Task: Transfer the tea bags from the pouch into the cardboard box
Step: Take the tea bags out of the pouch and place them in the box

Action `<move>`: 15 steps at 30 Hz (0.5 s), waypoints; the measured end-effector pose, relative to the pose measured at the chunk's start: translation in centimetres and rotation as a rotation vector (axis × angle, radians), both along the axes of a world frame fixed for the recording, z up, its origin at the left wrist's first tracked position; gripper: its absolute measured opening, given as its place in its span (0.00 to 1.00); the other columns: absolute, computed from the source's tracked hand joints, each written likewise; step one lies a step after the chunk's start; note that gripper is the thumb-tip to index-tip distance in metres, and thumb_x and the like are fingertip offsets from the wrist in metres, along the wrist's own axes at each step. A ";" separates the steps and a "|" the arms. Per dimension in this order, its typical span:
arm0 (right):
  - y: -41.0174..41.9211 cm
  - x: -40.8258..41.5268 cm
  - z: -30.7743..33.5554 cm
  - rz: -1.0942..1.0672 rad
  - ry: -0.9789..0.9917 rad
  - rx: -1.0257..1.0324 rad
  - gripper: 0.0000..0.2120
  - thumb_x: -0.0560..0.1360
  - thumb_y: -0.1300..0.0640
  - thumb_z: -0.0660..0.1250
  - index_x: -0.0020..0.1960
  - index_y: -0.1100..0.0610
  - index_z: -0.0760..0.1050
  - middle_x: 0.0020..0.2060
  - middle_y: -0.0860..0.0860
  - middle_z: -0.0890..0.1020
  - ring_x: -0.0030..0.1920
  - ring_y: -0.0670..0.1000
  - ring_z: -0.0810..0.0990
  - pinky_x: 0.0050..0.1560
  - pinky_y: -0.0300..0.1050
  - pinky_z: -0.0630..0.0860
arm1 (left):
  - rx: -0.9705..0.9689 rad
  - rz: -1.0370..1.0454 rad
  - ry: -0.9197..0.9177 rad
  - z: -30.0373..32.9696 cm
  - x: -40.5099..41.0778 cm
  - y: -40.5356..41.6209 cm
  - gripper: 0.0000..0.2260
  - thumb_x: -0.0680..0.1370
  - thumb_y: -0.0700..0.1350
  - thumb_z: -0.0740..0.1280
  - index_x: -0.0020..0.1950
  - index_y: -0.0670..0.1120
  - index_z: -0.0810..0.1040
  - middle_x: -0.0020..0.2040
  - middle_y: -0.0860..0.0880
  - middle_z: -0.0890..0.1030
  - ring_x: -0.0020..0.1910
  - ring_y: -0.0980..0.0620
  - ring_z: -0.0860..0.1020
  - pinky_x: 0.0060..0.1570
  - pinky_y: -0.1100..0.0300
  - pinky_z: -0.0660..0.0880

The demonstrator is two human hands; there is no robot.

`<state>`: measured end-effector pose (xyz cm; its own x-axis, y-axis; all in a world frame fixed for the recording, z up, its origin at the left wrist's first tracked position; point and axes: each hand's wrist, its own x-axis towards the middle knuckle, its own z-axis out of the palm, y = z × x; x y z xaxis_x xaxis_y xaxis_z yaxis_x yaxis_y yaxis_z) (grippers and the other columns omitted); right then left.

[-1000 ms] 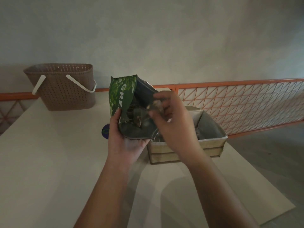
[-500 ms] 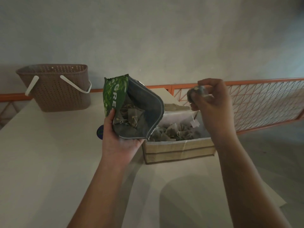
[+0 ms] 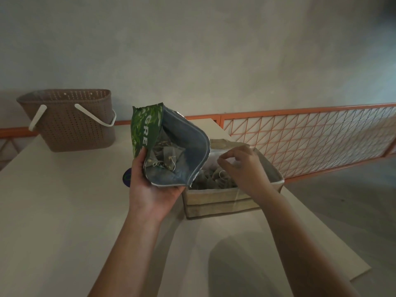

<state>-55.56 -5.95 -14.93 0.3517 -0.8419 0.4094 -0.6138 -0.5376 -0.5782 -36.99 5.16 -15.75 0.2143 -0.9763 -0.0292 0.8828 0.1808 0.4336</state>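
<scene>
My left hand (image 3: 150, 189) grips a green tea pouch (image 3: 184, 146) from below, its open mouth tilted toward me. Several tea bags (image 3: 165, 157) lie inside it against the silver lining. Right of the pouch, a cardboard box (image 3: 214, 200) stands on the table, holding a heap of tea bags (image 3: 212, 181). My right hand (image 3: 242, 168) hovers low over the box's opening with fingers loosely curled, and I see nothing between them. This hand hides part of the box's inside.
A brown perforated basket (image 3: 72, 123) with white handles stands at the table's (image 3: 53, 211) far left. A small dark round object (image 3: 126, 177) lies behind my left wrist. An orange wire railing (image 3: 300, 133) runs along the right, past the table's edge.
My right hand took a tea bag out of the pouch, carried it right above the box, then dropped low over the box and no longer holds it. The pouch stayed in my left hand.
</scene>
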 end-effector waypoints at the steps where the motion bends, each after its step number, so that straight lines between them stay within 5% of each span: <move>1: 0.0 0.1 -0.1 0.042 0.061 0.001 0.11 0.77 0.47 0.66 0.56 0.50 0.81 0.58 0.46 0.77 0.55 0.46 0.75 0.55 0.40 0.70 | 0.004 0.007 0.002 0.1 0.0 0.0 0.26 0.82 0.61 0.61 0.76 0.49 0.73 0.72 0.41 0.77 0.71 0.38 0.76 0.72 0.42 0.70; 5: -0.1 0.1 -0.2 0.017 0.410 0.166 0.18 0.80 0.42 0.58 0.55 0.52 0.80 0.39 0.44 0.79 0.40 0.44 0.78 0.51 0.44 0.77 | 0.006 0.014 0.014 0.4 -0.1 0.2 0.26 0.82 0.61 0.62 0.75 0.49 0.74 0.71 0.41 0.77 0.70 0.38 0.76 0.69 0.43 0.74; 9: 1.0 0.6 1.3 -0.174 0.586 0.187 0.20 0.81 0.41 0.55 0.47 0.53 0.78 0.41 0.49 0.79 0.48 0.52 0.77 0.57 0.53 0.69 | 0.017 0.003 0.023 0.5 -0.1 0.3 0.26 0.82 0.61 0.63 0.75 0.49 0.74 0.71 0.41 0.78 0.70 0.38 0.76 0.66 0.43 0.76; 12: 2.3 1.2 1.6 -0.108 0.226 -0.051 0.14 0.80 0.46 0.59 0.57 0.49 0.79 0.52 0.47 0.81 0.55 0.50 0.78 0.60 0.52 0.72 | 0.033 0.003 0.013 0.7 -0.1 0.3 0.25 0.82 0.61 0.62 0.75 0.50 0.74 0.71 0.43 0.78 0.70 0.40 0.77 0.64 0.45 0.78; 15: 5.0 2.8 3.7 0.045 -0.277 -0.226 0.05 0.77 0.56 0.66 0.52 0.51 0.78 0.45 0.42 0.78 0.46 0.42 0.76 0.47 0.35 0.73 | 0.050 0.018 -0.015 0.8 0.0 0.2 0.24 0.82 0.61 0.61 0.75 0.53 0.74 0.70 0.45 0.80 0.68 0.41 0.79 0.61 0.46 0.78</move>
